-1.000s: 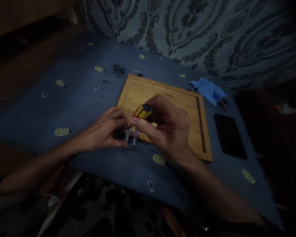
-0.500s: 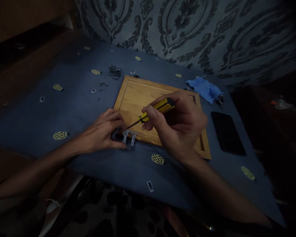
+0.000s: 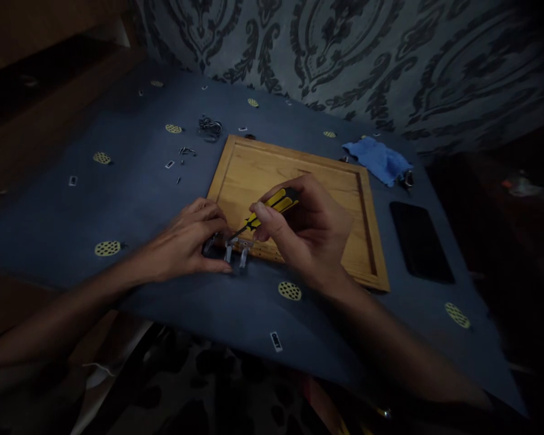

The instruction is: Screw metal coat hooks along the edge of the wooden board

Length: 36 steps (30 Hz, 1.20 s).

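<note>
My right hand (image 3: 310, 232) is closed round a yellow and black screwdriver (image 3: 272, 205), whose thin shaft slants down left to a small metal bracket part (image 3: 236, 249). The part rests on the blue cloth at the near left corner of the wooden board (image 3: 299, 181). My left hand (image 3: 188, 241) is curled over the part's left end and pins it down with its fingertips. The spot where the tip meets the part is too dark to make out.
Small metal pieces and screws (image 3: 187, 152) and a coiled metal clip (image 3: 209, 127) lie on the blue cloth (image 3: 131, 199) behind my left hand. A blue rag (image 3: 379, 158) and a dark phone (image 3: 419, 241) sit right of the board. A patterned wall rises behind.
My right hand swung the screwdriver handle out to the right and drew it back in, so it now lies slanted with the tip at the part. My left hand stayed put.
</note>
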Each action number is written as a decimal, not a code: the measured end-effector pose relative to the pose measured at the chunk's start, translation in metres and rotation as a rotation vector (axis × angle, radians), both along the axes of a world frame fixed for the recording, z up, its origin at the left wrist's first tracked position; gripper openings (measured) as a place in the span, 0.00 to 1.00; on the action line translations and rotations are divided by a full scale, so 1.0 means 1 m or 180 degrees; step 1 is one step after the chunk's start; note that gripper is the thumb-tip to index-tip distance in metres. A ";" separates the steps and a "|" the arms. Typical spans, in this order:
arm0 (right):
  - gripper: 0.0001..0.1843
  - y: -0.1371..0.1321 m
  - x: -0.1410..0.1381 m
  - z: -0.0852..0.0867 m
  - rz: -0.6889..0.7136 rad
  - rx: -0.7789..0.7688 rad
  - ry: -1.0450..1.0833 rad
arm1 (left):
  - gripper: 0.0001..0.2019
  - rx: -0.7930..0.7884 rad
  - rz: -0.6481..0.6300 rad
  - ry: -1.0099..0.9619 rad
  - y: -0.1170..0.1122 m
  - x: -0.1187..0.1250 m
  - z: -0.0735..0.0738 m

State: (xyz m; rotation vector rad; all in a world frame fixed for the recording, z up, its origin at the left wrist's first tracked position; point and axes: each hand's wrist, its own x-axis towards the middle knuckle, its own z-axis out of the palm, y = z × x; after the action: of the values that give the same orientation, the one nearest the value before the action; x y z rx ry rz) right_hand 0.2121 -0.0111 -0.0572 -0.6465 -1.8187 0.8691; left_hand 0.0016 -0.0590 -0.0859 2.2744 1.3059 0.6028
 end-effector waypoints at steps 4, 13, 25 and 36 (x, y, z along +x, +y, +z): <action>0.11 0.000 0.002 0.003 -0.0061 0.0086 -0.0004 | 0.25 -0.0105 0.0007 0.0044 0.000 0.000 0.002; 0.11 0.002 0.001 -0.001 -0.0018 0.0128 0.0048 | 0.25 -0.0038 0.0018 -0.0032 0.000 -0.001 0.000; 0.09 0.012 -0.007 0.021 0.0628 0.0578 -0.0352 | 0.25 0.0096 0.0006 0.0008 0.000 0.001 -0.002; 0.35 0.027 -0.047 0.018 0.2283 -0.1539 0.0820 | 0.24 0.0071 0.0016 -0.0039 -0.001 0.001 -0.001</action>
State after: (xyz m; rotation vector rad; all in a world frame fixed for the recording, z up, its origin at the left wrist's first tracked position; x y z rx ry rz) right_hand 0.1650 0.0155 -0.0391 -0.1296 -1.6115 1.8147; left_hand 0.0026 -0.0597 -0.0866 2.2823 1.3057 0.6349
